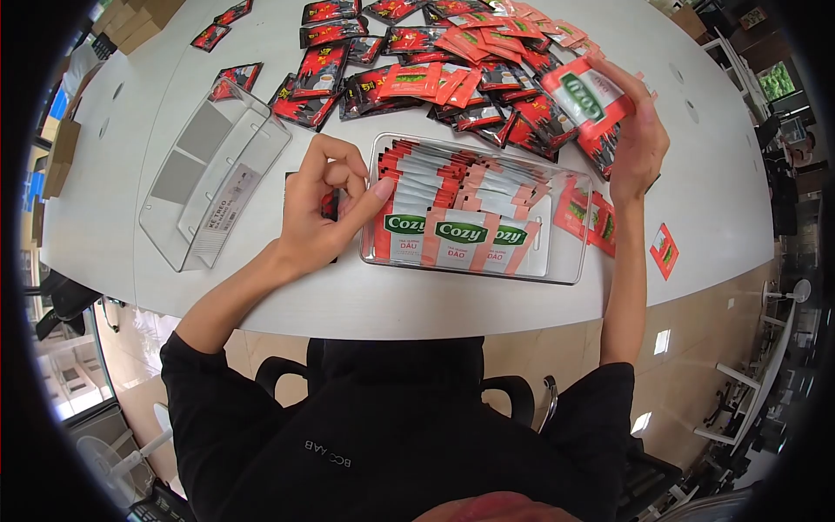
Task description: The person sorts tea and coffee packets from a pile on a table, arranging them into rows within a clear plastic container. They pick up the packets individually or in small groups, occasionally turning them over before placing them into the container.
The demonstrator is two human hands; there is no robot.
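Tea packets [452, 204], flat sachets in white and orange-red, stand on edge in overlapping rows inside a clear plastic box [565, 261]. The box is rectangular with rounded corners and rests on the white table [365, 296], directly in front of the person. Front packets in the box carry a green band reading "Cozy", with "DÂU" in small print beneath it.

Beyond the box lies a loose pile of packets [452, 70], some orange-red, others black and red; their lettering is too small to read. To the right of the box, a few more orange-red packets [591, 217] lie flat on the table, and one small packet [664, 250] sits apart near the table edge. To the left of the box stands an empty clear tray [213, 174] with a white label strip; its text is not legible.

Left hand [326, 209]: resting just left of the box, fingers curled inward, thumb tip touching the box's near left corner; a dark item shows under the fingers, but whether it is gripped cannot be told.

Right hand [639, 143]: raised above the far right corner of the box, fingers closed on a single orange-red packet [584, 97] with a green oval "Cozy" mark, held tilted.
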